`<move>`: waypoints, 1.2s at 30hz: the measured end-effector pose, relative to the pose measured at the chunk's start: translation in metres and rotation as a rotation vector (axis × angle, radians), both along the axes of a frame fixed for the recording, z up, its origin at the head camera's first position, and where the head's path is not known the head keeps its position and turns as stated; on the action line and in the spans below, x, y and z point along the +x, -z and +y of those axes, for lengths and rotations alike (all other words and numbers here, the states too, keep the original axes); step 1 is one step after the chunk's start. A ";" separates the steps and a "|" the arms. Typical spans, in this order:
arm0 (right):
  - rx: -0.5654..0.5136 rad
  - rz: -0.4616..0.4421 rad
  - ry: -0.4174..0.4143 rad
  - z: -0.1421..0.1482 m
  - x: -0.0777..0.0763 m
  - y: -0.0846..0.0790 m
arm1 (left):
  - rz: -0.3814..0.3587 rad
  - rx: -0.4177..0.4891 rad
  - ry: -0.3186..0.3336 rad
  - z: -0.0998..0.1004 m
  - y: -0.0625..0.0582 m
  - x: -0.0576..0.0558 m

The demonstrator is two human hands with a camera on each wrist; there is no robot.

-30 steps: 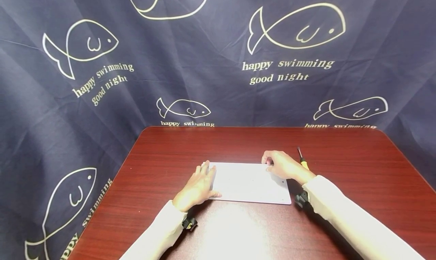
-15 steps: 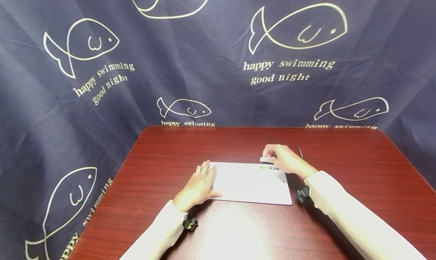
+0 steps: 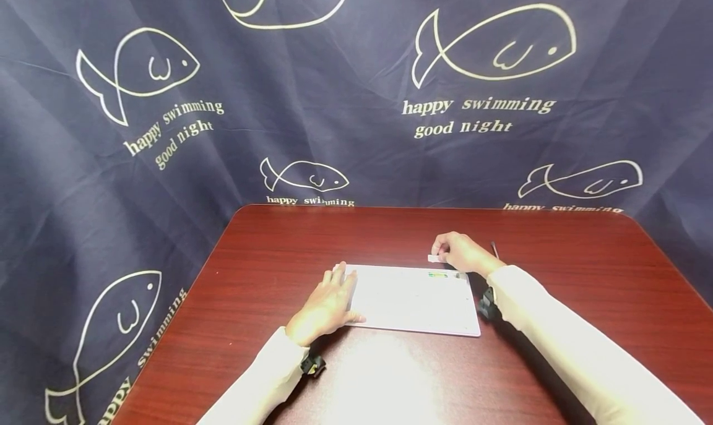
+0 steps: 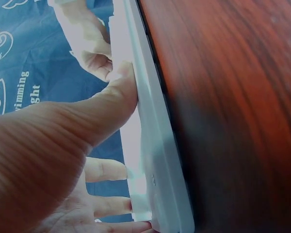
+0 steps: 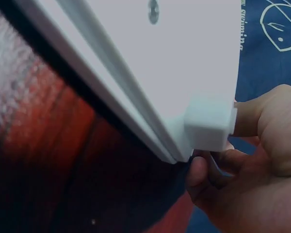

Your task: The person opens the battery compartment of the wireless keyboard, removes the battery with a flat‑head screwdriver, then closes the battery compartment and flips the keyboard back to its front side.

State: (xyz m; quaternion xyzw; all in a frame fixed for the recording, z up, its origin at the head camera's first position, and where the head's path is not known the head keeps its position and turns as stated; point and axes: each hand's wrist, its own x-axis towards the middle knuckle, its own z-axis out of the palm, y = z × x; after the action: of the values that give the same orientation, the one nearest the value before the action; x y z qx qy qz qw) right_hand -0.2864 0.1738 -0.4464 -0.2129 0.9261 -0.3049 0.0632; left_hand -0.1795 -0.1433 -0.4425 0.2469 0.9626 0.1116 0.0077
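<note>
A flat white device [image 3: 409, 298], shaped like a keyboard with its underside up, lies on the table. Across its left end rests my left hand [image 3: 323, 307], fingers spread and straight, thumb at the near edge. At its far right, an uncovered battery compartment shows a green and yellow battery [image 3: 437, 275]. Just beyond that edge, my right hand [image 3: 462, 252] pinches a small white battery cover [image 3: 433, 258] between thumb and fingers. A raised white block [image 5: 211, 124] on the device partly hides those fingers in the right wrist view.
Behind the right forearm, the metal shaft of a screwdriver [image 3: 494, 250] sticks out, its handle hidden. The reddish-brown table [image 3: 278, 239] ends at the back against a dark blue curtain [image 3: 367, 134] with fish prints.
The right hand has lifted the battery cover off the device and moved it slightly beyond the far edge, exposing the battery. The screwdriver's yellow handle is now covered. The left hand stays put.
</note>
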 end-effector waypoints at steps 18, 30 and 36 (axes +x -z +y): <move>0.087 0.061 0.113 0.057 0.039 -0.042 | 0.005 0.002 -0.004 0.002 0.002 -0.001; 0.249 -0.078 0.191 0.087 0.069 -0.031 | 0.015 0.008 0.009 0.001 0.003 0.000; 0.229 -0.095 0.211 0.092 0.078 -0.019 | -0.007 0.023 0.002 0.001 0.000 0.000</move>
State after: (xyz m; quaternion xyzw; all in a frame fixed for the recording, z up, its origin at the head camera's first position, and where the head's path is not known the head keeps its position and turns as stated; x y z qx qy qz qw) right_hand -0.2084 0.2656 -0.4274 -0.0910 0.9680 -0.2120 0.0985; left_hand -0.1792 -0.1419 -0.4428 0.2477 0.9609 0.1236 0.0085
